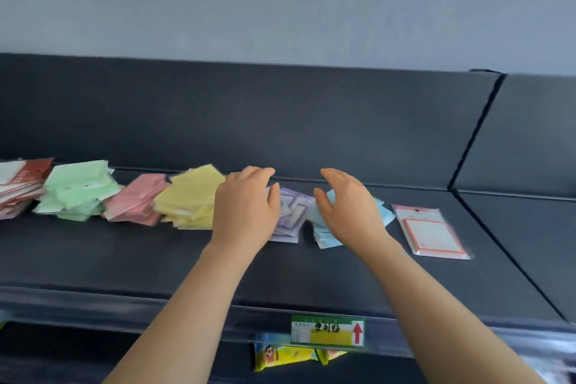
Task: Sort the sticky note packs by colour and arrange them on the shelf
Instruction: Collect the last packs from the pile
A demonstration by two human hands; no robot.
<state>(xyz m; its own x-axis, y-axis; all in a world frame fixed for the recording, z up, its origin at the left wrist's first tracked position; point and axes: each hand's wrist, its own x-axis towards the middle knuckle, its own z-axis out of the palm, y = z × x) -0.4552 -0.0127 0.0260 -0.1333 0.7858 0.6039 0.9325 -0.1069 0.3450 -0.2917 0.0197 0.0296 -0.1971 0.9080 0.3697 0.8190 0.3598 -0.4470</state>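
Note:
Sticky note packs lie in colour piles along the dark shelf (311,268): red-and-white packs (18,185) at far left, then green (78,188), pink (137,199), yellow (190,196), purple (291,215) and light blue (324,229). A single orange-bordered pack (431,232) lies flat at the right. My left hand (246,206) hovers over the left side of the purple pile, fingers relaxed and holding nothing. Over the light blue pile my right hand (349,206) is open too, with loosely bent fingers.
A green price label (327,330) with a red arrow is clipped to the shelf's front edge. Below it hang yellow cartoon packets (286,355). The shelf's dark back panel (280,121) rises behind the piles. A second shelf section (530,227) adjoins on the right.

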